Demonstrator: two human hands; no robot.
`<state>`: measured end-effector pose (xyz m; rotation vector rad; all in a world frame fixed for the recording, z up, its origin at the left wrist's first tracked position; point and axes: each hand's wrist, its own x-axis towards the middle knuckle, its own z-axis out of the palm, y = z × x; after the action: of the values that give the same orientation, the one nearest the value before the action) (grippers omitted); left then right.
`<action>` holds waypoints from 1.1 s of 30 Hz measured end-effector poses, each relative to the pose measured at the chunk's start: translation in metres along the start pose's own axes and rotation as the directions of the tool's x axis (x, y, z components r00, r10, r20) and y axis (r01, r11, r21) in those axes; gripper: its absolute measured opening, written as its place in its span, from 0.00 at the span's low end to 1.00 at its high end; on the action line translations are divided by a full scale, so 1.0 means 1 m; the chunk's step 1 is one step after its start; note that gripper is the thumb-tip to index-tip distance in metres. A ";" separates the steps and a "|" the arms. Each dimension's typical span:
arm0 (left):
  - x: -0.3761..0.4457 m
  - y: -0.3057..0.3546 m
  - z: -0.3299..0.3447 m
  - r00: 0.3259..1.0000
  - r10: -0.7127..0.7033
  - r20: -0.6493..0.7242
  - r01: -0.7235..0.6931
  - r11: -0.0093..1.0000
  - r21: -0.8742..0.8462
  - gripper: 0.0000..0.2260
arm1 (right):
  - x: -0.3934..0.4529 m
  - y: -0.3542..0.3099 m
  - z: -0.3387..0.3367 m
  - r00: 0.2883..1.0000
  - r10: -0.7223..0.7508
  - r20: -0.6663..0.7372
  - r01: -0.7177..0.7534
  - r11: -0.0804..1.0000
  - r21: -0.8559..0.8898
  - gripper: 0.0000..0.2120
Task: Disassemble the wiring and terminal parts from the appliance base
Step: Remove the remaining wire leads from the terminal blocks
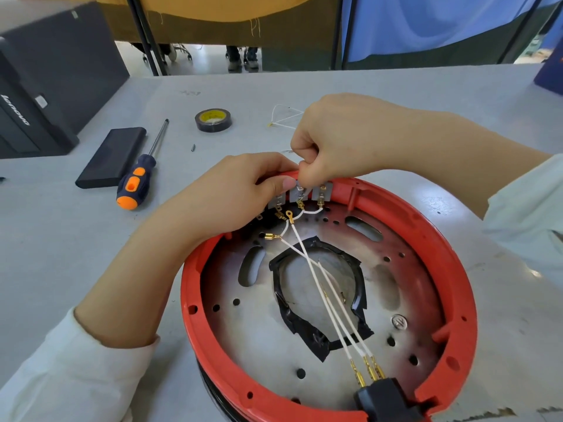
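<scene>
A round red plastic appliance base (329, 300) with a perforated metal plate inside lies on the grey table (91, 239), filling the lower right of the view. At its twelve o'clock rim sits a row of small silver terminal tabs (300, 194) with brass connectors. The left hand (231, 196) curls over the rim at about eleven o'clock, its thumb pressing beside the tabs. The right hand (341, 141) is bunched tight, its fingertips pinching at the middle tab. Thin white wires (323, 278) cross the plate from the tabs to a black plug block (387, 397) at five o'clock. A ragged ring of black tape (304, 324) lines the plate's central opening. At ten o'clock from the base lie an orange-and-blue screwdriver (140, 175), a flat black rectangular case (112, 156) and a roll of black tape (213, 119). A loose white wire (283, 117) lies beyond the right hand.
</scene>
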<state>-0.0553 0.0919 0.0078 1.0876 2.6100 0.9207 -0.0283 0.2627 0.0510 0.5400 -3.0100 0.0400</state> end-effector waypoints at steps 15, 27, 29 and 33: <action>0.000 -0.002 0.003 1.000 -0.009 0.020 0.010 0.998 -0.054 0.08 | -0.034 -0.033 0.012 0.958 0.199 -0.208 -0.249 0.935 -0.253 0.19; 0.000 -0.003 0.003 1.000 0.002 0.008 -0.002 0.997 -0.074 0.10 | -0.030 -0.037 0.013 0.967 0.108 -0.231 -0.187 0.916 -0.354 0.21; 0.000 -0.002 0.003 1.000 0.003 0.012 -0.003 0.997 -0.071 0.11 | -0.024 -0.035 0.007 0.976 0.085 -0.200 -0.150 0.929 -0.339 0.21; -0.001 -0.002 0.002 1.000 0.018 0.013 -0.017 0.999 -0.047 0.11 | 0.000 -0.026 0.005 0.990 0.026 -0.141 -0.071 0.944 -0.323 0.11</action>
<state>-0.0549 0.0910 0.0052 1.1025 2.5594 0.9694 -0.0198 0.2383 0.0463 0.4095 -2.8110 -0.3982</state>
